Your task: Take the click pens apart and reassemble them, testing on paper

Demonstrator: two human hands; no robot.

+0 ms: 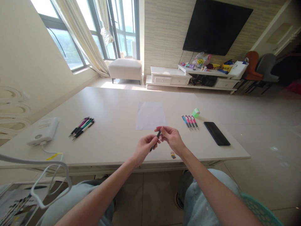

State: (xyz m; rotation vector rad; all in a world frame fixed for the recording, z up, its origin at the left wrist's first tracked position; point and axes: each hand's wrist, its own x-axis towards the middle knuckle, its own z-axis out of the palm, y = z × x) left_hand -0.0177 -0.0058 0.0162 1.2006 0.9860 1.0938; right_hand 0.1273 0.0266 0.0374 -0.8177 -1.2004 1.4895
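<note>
Between my two hands, above the near part of the table, is a slim black pen (154, 145). My left hand (146, 147) is closed round its lower part. The fingers of my right hand (171, 137) pinch its upper end, and they hide that tip. Just beyond my hands lies a sheet of white paper (150, 114). To the right, several pink and blue pens (190, 122) lie side by side. Off to the left rests a bunch of pens (82, 128) with black grips and purple, green and white barrels.
A black phone (216, 133) lies near the table's right end, with a small green container (196, 113) beyond the pens. A white device (44, 131) with a cable stands at the left. A minion sticker (173, 155) is at the near edge of the white table (113, 150).
</note>
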